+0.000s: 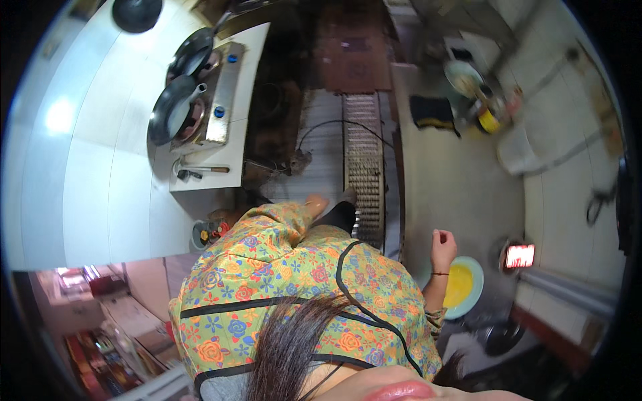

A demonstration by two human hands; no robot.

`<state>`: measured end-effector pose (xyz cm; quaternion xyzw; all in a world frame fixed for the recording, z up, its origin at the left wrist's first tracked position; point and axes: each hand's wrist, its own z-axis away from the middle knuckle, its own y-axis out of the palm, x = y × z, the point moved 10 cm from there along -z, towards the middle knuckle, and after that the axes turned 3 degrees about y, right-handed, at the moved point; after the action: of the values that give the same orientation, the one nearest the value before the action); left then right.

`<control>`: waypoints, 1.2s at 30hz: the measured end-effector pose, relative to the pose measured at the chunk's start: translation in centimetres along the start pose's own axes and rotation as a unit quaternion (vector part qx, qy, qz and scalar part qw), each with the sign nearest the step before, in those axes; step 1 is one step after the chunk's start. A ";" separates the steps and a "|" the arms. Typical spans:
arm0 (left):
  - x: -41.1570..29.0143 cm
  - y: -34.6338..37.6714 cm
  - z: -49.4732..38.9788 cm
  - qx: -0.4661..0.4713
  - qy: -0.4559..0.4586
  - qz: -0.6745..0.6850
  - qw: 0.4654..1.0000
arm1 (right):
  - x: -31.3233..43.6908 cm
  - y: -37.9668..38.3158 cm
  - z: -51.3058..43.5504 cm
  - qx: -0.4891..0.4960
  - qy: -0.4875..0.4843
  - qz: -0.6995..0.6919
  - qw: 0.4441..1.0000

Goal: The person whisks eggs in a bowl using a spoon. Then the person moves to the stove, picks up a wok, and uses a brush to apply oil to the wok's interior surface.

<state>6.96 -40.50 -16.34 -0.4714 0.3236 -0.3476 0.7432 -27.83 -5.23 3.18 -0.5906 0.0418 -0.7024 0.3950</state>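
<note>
My left hand (316,204) hangs in front of the flowered apron, over the floor, blurred; its fingers are not clear. My right hand (444,245), with a thin red string at the wrist, is loosely curled with nothing visible in it. It is above the grey counter, at the upper left side of a pale green bowl (479,285) that holds a yellow liquid. My right forearm covers part of that bowl's left edge. Further up the counter lie a dark folded cloth (431,113) and another bowl (464,77) with pale contents.
On the left counter (210,183) stand a two-burner gas stove (218,120) and two dark woks (170,110), with a wooden-handled ladle (205,169) beside them. A metal floor grate (365,170) and a cable cross the floor. A lit screen (520,256) stands at the right.
</note>
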 end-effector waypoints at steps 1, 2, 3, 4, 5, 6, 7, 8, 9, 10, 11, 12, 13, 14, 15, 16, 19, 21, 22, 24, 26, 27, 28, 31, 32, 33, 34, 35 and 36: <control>5.0 1.6 1.6 -0.009 -0.110 -0.010 0.994 | 0.9 2.7 -2.1 0.036 0.021 -0.050 0.998; 11.5 3.3 4.6 -0.031 -0.317 0.078 0.945 | 2.5 5.2 -4.3 0.056 0.020 -0.130 0.990; 16.4 3.4 9.5 -0.100 -0.512 0.106 0.846 | 4.1 8.0 -6.4 0.088 0.053 -0.207 0.973; 18.1 0.2 14.3 -0.172 -0.704 -0.129 0.677 | 5.8 11.3 -8.5 0.132 0.079 -0.299 0.942; 20.6 1.4 15.4 -0.097 -0.715 -0.081 0.688 | 7.1 13.6 -10.6 0.144 0.138 -0.382 0.902; 22.7 6.4 12.9 0.126 -0.551 0.131 0.815 | 8.6 16.2 -13.0 0.149 0.173 -0.416 0.880; 22.4 6.5 11.4 0.192 -0.414 0.175 0.873 | 10.1 18.3 -15.2 0.155 0.199 -0.456 0.853; 22.8 5.6 11.1 0.216 -0.353 0.185 0.892 | 11.2 20.6 -17.6 0.153 0.234 -0.494 0.823; 23.5 4.1 10.5 0.215 -0.309 0.177 0.910 | 12.3 22.7 -20.0 0.161 0.250 -0.496 0.816; 24.2 2.4 9.7 0.206 -0.270 0.160 0.927 | 13.2 24.5 -22.5 0.163 0.259 -0.503 0.808; 24.7 1.0 8.7 0.194 -0.229 0.145 0.943 | 13.6 25.8 -24.8 0.153 0.277 -0.503 0.805; 25.1 -0.4 7.6 0.184 -0.188 0.125 0.957 | 13.5 27.0 -26.8 0.144 0.299 -0.499 0.801; 25.3 -1.7 6.0 0.167 -0.150 0.104 0.969 | 14.1 27.8 -29.0 0.153 0.287 -0.503 0.801; 25.3 -3.1 4.0 0.149 -0.116 0.080 0.979 | 13.7 27.9 -30.9 0.128 0.297 -0.494 0.807; 25.4 -4.5 1.6 0.133 -0.090 0.068 0.985 | 14.4 28.4 -32.8 0.160 0.269 -0.509 0.802; 25.5 -5.5 -1.0 0.134 -0.088 0.086 0.983 | 13.6 27.8 -34.5 0.119 0.280 -0.501 0.810; 27.3 -9.8 -9.2 0.123 -0.202 0.396 0.887 | 10.5 26.9 -38.3 0.049 0.335 -0.493 0.801; 28.4 -13.4 -13.3 -0.016 -0.347 0.768 0.538 | 9.1 27.5 -40.3 0.094 0.332 -0.503 0.793; 29.1 -16.9 -16.3 -0.046 -0.332 0.790 0.513 | 7.2 26.8 -40.8 0.054 0.354 -0.491 0.794; 32.0 -24.4 -21.6 -0.106 -0.305 0.795 0.513 | 4.9 26.7 -41.2 0.080 0.386 -0.445 0.804; 36.1 -32.3 -26.1 -0.174 -0.271 0.777 0.541 | 4.9 27.5 -40.8 0.135 0.439 -0.531 0.713; 38.8 -36.1 -27.7 -0.214 -0.260 0.769 0.543 | 4.7 26.3 -41.3 0.107 0.454 -0.468 0.750; 41.7 -40.0 -29.5 -0.258 -0.241 0.763 0.541 | 5.0 25.2 -41.8 0.081 0.468 -0.401 0.783; 51.0 -48.8 -32.0 -0.374 -0.210 0.808 0.404 | 11.8 26.0 -44.2 0.256 0.493 0.006 0.832; 54.1 -50.7 -31.7 -0.419 -0.226 0.814 0.332 | 16.0 28.1 -46.2 0.326 0.453 0.108 0.823; 56.7 -52.9 -31.8 -0.461 -0.192 0.828 0.254 | 21.0 31.0 -48.4 0.401 0.399 0.159 0.809; 59.0 -54.4 -31.5 -0.503 -0.171 0.832 0.161 | 27.1 35.9 -51.6 0.441 0.316 0.134 0.829; 60.6 -56.0 -31.5 -0.509 -0.151 0.836 0.137 | 33.7 40.9 -54.7 0.472 0.222 0.102 0.847; 62.1 -57.5 -31.7 -0.516 -0.119 0.841 0.114 | 39.9 44.5 -58.4 0.453 0.108 0.174 0.868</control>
<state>3.24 -124.66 16.33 -0.2064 0.5240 0.8083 0.1717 -55.28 -83.66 -5.86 -0.2501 -0.1366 -0.6237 0.7279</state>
